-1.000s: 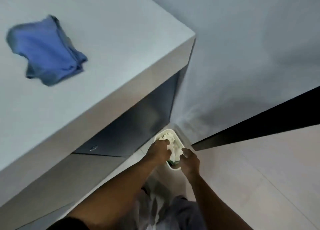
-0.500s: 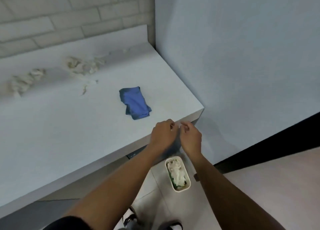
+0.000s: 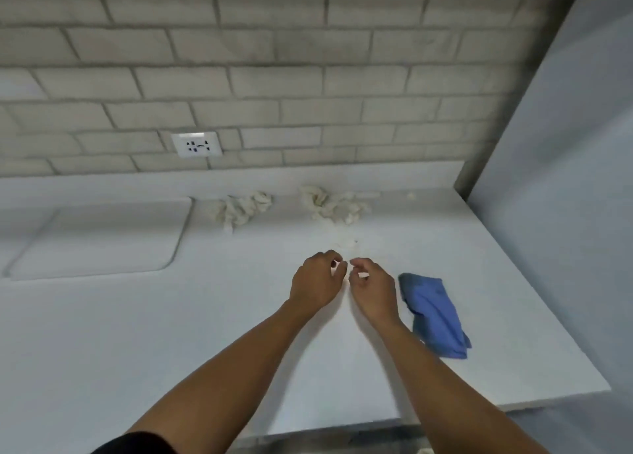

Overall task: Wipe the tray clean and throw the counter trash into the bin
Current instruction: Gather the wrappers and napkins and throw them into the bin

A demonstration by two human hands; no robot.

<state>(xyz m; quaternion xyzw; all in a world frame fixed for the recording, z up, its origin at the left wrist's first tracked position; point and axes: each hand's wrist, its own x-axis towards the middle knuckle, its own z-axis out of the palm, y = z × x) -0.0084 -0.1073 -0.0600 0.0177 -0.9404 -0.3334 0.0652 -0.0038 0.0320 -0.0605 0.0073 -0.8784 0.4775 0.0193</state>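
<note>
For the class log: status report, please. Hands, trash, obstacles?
Left hand, right hand loosely curled, empty. Two tissue wads left on counter. Path clear; blue cloth beside.

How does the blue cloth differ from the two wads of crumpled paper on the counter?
The blue cloth is blue and lies fairly flat; the left paper wad and the right paper wad are off-white and bunched up. The cloth lies near the counter's front right edge, beside the right hand; the wads sit far back by the wall. Neither hand touches any of them.

Blue cloth (image 3: 435, 313), off-white crumpled trash (image 3: 334, 205), white tray (image 3: 99, 236), white counter (image 3: 137, 333), grey-white brick-pattern wall (image 3: 274, 77).
</note>
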